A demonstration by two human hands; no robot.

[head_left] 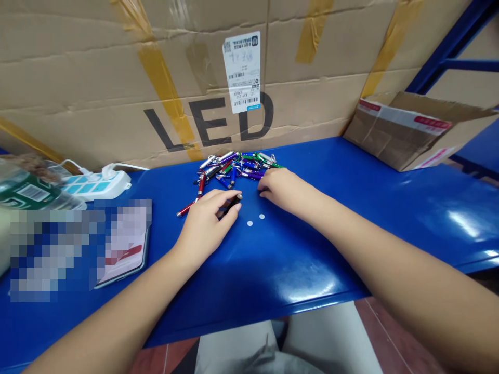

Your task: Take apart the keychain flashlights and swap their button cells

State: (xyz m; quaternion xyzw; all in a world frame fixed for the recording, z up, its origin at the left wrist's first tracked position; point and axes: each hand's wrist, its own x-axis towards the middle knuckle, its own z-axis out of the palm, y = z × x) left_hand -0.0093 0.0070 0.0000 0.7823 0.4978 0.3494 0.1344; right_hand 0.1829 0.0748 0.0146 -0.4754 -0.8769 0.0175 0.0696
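Observation:
Between the thumb and fingers of my left hand [205,218] is a small black keychain flashlight [233,202], its brass-coloured end pointing up and right. My right hand [278,188] is at the near right edge of a pile of keychain flashlights [237,167] in red, blue, purple, green and silver. Its fingers are curled in, and whatever they pinch is hidden. A red flashlight [186,209] lies just left of my left hand. On the blue table, between and below my hands, are two small pale round discs [255,220].
A large cardboard box [312,98] marked LED stands behind the blue table [249,280]. At the right is an open carton [405,135]. On the left are a phone [127,244], a white power strip [99,184] and a green-labelled bottle [33,195].

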